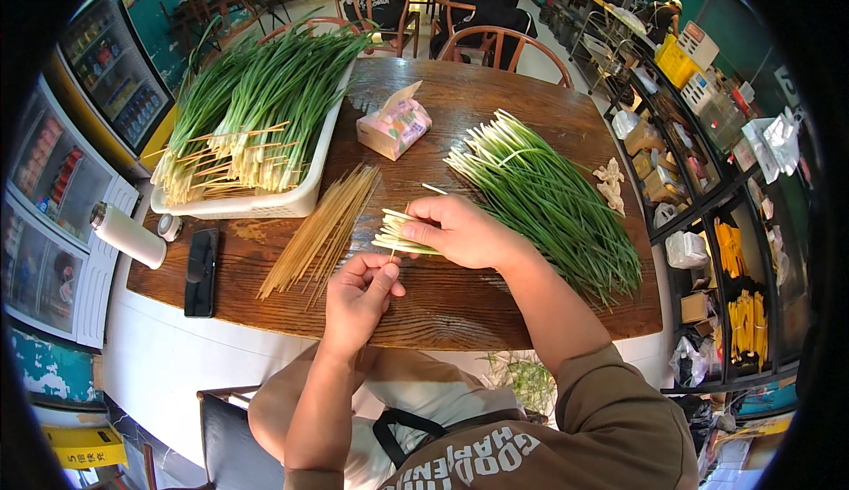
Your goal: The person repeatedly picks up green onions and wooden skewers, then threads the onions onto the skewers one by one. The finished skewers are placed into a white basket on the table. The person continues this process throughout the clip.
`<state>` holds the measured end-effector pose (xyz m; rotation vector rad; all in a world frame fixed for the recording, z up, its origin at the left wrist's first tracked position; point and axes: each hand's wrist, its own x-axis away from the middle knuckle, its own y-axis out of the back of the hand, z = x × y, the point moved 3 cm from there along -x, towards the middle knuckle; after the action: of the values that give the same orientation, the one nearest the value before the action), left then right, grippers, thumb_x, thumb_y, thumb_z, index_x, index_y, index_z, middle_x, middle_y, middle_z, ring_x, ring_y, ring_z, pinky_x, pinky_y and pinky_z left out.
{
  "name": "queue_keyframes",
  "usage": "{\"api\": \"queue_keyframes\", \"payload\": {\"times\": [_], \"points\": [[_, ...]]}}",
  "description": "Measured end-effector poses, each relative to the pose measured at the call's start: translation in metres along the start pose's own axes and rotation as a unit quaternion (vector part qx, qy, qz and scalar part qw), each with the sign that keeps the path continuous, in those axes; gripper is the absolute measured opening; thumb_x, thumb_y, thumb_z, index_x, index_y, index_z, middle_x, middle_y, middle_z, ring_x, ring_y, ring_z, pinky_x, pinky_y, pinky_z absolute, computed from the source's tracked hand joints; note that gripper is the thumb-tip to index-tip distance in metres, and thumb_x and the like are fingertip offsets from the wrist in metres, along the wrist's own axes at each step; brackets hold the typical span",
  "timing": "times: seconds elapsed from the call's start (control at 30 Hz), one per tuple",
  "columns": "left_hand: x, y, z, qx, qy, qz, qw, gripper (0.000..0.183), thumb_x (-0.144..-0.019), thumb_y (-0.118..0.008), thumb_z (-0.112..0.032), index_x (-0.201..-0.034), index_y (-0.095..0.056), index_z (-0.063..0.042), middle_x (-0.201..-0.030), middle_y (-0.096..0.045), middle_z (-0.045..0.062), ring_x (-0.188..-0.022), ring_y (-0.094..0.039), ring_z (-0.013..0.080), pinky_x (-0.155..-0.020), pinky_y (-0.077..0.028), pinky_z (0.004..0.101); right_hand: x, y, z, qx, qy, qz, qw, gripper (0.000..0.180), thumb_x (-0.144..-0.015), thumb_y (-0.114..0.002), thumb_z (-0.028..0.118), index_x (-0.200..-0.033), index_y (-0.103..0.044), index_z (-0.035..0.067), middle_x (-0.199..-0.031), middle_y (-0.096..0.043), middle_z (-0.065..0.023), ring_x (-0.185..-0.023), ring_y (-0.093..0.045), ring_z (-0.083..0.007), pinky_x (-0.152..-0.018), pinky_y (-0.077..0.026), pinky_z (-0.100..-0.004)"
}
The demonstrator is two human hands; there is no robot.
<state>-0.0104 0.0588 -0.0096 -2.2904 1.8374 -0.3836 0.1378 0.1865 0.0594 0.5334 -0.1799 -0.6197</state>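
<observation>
My left hand (363, 294) pinches a thin bamboo skewer (392, 255) that meets the pale ends of a small bunch of garlic chives (396, 230). Around that bunch my right hand (457, 228) is closed, thumb on top. Left of the hands, loose bamboo skewers (325, 231) lie fanned on the wooden table (424, 317). A large heap of green chives (544, 205) rests to the right, white ends toward the back. At the back left, a white plastic basket (298, 202) holds skewered bundles of chives (265, 118), roots toward me.
A tissue packet (394, 120) stands mid-table. A black phone (201, 272) and a white thermos (128, 234) lie at the left, near a round lid (170, 227). Crumpled pale gloves or scraps (609, 186) lie at the right edge. Chairs and seated people are beyond the table.
</observation>
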Motion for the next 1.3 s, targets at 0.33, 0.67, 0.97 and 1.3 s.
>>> {"api": "queue_keyframes", "payload": {"times": [0.33, 0.67, 0.97, 1.3], "points": [[0.017, -0.01, -0.01, 0.383, 0.109, 0.165, 0.902, 0.023, -0.109, -0.056, -0.021, -0.116, -0.066, -0.001, -0.056, -0.042, -0.002, -0.044, -0.033, 0.0059, -0.038, -0.028, 0.0215, 0.005, -0.011, 0.01, -0.184, 0.056, 0.03, 0.981, 0.025, -0.102, -0.071, 0.025, -0.099, -0.065, 0.0, -0.077, -0.066, -0.0034, -0.075, -0.06, -0.009, -0.066, -0.05, -0.031], [0.028, -0.015, -0.088, 0.252, 0.102, 0.228, 0.935, 0.021, -0.113, -0.05, -0.023, -0.115, -0.062, -0.006, -0.07, -0.043, -0.003, -0.054, -0.031, 0.0053, -0.045, -0.024, 0.0195, 0.054, 0.052, 0.018, 0.039, -0.026, 0.043, 0.998, 0.043, -0.086, -0.085, 0.02, -0.12, -0.07, -0.004, -0.103, -0.076, -0.0126, -0.091, -0.067, -0.0162, -0.088, -0.054, -0.0336], [0.046, 0.011, -0.18, 0.193, -0.047, 0.228, 0.953, 0.028, -0.111, -0.052, -0.028, -0.111, -0.066, -0.003, -0.061, -0.032, -0.006, -0.05, -0.026, 0.0054, -0.042, -0.019, 0.0232, 0.07, 0.076, 0.058, -0.017, 0.008, 0.13, 0.991, 0.023, -0.091, -0.081, 0.021, -0.096, -0.066, 0.004, -0.083, -0.066, 0.0003, -0.075, -0.06, -0.0089, -0.068, -0.051, -0.0288], [0.022, 0.09, -0.372, -0.156, -0.286, 0.061, 0.944, 0.022, -0.106, -0.056, -0.023, -0.115, -0.065, -0.006, -0.067, -0.041, -0.007, -0.056, -0.033, 0.0045, -0.05, -0.026, 0.0224, -0.076, 0.163, 0.128, 0.185, 0.141, -0.002, 0.973, 0.036, -0.1, -0.07, 0.028, -0.125, -0.066, 0.002, -0.096, -0.071, -0.0084, -0.086, -0.067, -0.0219, -0.082, -0.056, -0.0409]]}}
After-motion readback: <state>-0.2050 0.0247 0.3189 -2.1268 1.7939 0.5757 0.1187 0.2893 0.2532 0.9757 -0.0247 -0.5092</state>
